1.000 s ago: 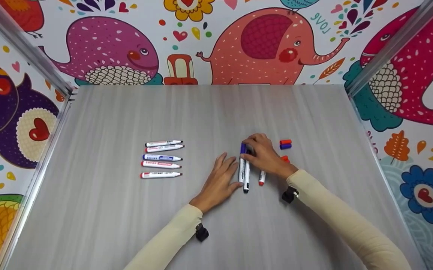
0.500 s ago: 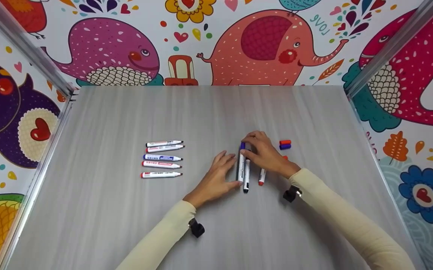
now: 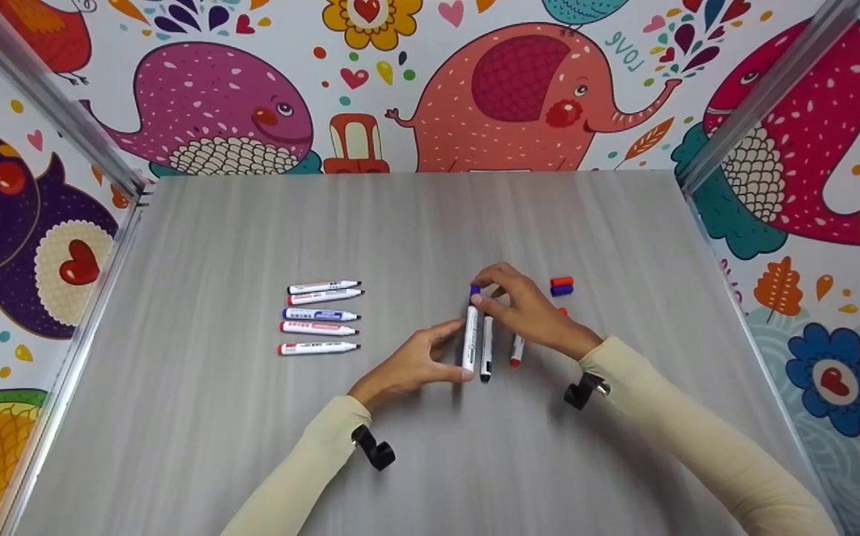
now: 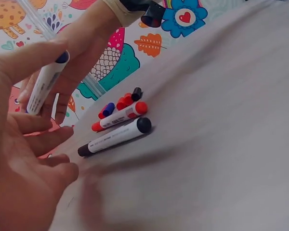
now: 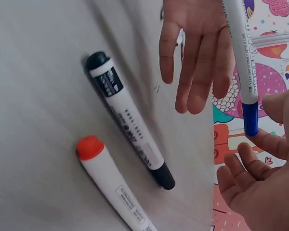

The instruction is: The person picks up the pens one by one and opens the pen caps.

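Note:
A white marker with a blue cap [image 3: 470, 335] is raised off the table between both hands. My right hand [image 3: 523, 305] pinches its cap between thumb and index finger, as the right wrist view shows close up. My left hand [image 3: 407, 366] has its thumb at the marker's blue butt end; its other fingers reach out fairly straight beside the barrel. Just right of it, a black capped marker [image 3: 486, 350] lies on the table. A red marker [image 3: 517, 351], partly covered by the right hand in the head view, lies beyond that.
Several uncapped markers [image 3: 320, 316] lie in a column at left, tips to the right. Loose caps sit behind the right hand, among them a red cap [image 3: 562, 282], a blue cap [image 3: 562, 291] and a black cap [image 4: 137, 94]. Patterned walls [image 3: 370, 82] enclose the table.
The blue marker has risen from beside the black one and shifted slightly left and nearer. My left hand has drawn back left, its fingers turning from flat to sideways.

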Available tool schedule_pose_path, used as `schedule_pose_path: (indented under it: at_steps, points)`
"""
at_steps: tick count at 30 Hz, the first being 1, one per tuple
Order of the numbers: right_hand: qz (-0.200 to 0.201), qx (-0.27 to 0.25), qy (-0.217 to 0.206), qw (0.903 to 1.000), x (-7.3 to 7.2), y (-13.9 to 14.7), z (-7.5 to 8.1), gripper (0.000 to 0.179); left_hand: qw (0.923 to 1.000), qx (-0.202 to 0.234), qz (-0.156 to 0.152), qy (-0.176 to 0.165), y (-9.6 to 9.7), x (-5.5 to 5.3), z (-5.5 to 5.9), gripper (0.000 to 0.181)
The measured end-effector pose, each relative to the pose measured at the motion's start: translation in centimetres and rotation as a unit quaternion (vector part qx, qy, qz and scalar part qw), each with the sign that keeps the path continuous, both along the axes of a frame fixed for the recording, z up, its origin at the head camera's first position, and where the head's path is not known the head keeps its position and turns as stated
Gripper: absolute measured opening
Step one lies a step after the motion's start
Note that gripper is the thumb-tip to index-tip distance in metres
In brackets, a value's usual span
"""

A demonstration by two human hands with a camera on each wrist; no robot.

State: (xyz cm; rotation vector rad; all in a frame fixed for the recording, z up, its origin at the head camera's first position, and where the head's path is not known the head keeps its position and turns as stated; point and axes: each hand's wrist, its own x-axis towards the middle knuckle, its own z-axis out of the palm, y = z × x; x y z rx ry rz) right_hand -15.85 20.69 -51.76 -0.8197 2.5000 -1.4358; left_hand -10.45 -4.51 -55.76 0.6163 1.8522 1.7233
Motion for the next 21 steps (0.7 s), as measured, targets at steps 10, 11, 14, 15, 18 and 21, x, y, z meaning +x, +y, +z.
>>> schedule_pose_path:
  at_steps: [10, 11, 14, 15, 18, 21]
  points:
    - [-0.02, 0.02, -0.08, 0.9964, 1.5, -0.1, 0.3, 0.025, 0.9919, 0.091, -0.071, -0.053, -0.5, 0.3, 0.5, 0.098]
    - [-0.025, 0.013, -0.085, 0.9959, 1.7, -0.2, 0.4, 0.025, 0.9917, 0.09, -0.073, -0.055, -0.6, 0.3, 0.6, 0.096]
    - [-0.037, -0.01, -0.09, 0.9952, 2.0, -0.5, 0.6, 0.026, 0.9939, 0.069, -0.067, -0.055, -1.0, 0.4, 0.9, 0.084]
    - [-0.039, -0.016, -0.087, 0.9953, 2.1, -0.6, 0.6, 0.026, 0.9947, 0.061, -0.062, -0.055, -1.1, 0.4, 1.0, 0.08]
    - [-0.041, -0.018, -0.074, 0.9962, 2.4, -0.8, 0.6, 0.028, 0.9968, 0.04, -0.046, -0.051, -1.4, 0.3, 1.3, 0.069]
    - [-0.04, -0.004, -0.057, 0.9976, 2.7, -0.9, 0.6, 0.03, 0.9982, 0.027, -0.031, -0.043, -1.4, -0.1, 1.8, 0.059]
